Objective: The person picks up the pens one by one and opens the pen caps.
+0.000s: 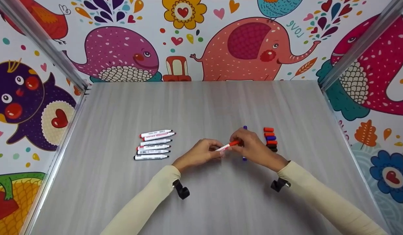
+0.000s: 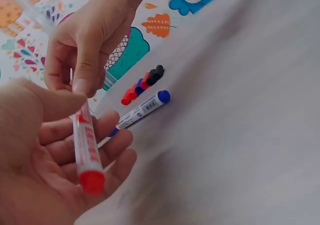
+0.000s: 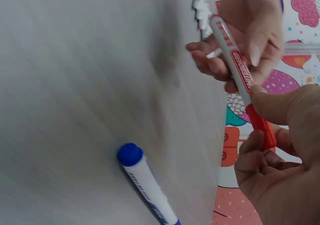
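Note:
A red marker (image 1: 224, 147) with a white, red-printed barrel is held between both hands above the middle of the table. My left hand (image 1: 200, 153) holds its barrel, the thumb across it and the fingers underneath in the left wrist view. The red cap (image 3: 261, 127) is on the marker, and my right hand (image 1: 253, 148) pinches it between thumb and fingers. On the table below the right hand lies a capped blue marker (image 3: 152, 190), partly hidden by that hand in the head view.
Several uncapped white markers (image 1: 153, 151) lie in a column at the left, tips pointing right. Right of my right hand, loose red, blue and black caps (image 1: 270, 134) form a column. Patterned walls and metal posts (image 1: 351, 49) border the grey table (image 1: 201, 107).

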{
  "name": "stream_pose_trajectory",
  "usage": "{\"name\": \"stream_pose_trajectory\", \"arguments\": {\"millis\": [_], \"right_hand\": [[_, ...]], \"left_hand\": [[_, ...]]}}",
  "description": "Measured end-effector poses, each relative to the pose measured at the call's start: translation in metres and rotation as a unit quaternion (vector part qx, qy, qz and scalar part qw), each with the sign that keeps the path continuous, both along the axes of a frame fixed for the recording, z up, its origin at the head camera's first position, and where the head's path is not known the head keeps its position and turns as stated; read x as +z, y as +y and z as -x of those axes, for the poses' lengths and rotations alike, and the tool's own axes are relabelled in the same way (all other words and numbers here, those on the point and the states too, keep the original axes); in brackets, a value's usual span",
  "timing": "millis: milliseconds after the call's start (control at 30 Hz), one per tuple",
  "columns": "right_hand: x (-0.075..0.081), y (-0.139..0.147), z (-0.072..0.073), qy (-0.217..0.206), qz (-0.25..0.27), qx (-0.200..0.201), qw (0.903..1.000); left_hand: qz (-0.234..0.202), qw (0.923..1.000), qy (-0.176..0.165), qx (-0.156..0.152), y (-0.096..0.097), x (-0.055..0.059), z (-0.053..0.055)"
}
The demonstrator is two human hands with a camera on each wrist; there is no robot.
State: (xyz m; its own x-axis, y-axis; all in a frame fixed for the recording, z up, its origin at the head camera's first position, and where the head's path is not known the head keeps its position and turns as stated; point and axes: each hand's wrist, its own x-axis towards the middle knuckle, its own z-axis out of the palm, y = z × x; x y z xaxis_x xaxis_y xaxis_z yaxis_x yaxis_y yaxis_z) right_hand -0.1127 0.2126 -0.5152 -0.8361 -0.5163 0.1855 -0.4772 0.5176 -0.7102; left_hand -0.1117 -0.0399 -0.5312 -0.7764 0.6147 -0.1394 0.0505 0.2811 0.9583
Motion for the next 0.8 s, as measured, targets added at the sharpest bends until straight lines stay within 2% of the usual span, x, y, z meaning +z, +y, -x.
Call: {"name": "stream_pose_trajectory", "arguments": {"millis": [133, 233, 367, 500, 633, 700, 800], "right_hand": [[-0.003, -0.004, -0.005, -0.002, -0.001, 0.003, 1.0], [-0.004, -0.006, -0.007, -0.005, -0.007, 0.009, 0.9999], [-0.004, -0.007, -0.008, -0.027, -0.024, 0.018, 0.9992], [-0.004, -0.006, -0.009, -0.059, -0.036, 0.034, 0.9971], [-0.004, -0.005, -0.009, -0.086, -0.034, 0.057, 0.9941], [-0.004, -0.005, -0.009, -0.102, -0.03, 0.064, 0.9923], [-0.004, -0.005, -0.009, -0.124, -0.019, 0.066, 0.9899]], "left_hand": [[0.055, 0.9952, 0.08, -0.008, -0.001, 0.006, 0.002], [0.086, 0.9866, 0.137, -0.015, -0.002, 0.01, 0.002], [0.119, 0.9711, 0.206, -0.017, -0.002, 0.014, 0.001], [0.144, 0.9488, 0.281, -0.016, -0.003, 0.014, -0.001], [0.155, 0.9194, 0.361, -0.019, -0.005, 0.012, -0.005], [0.157, 0.9053, 0.394, -0.018, -0.006, 0.012, -0.007], [0.159, 0.8893, 0.428, -0.018, -0.007, 0.012, -0.009]]}}
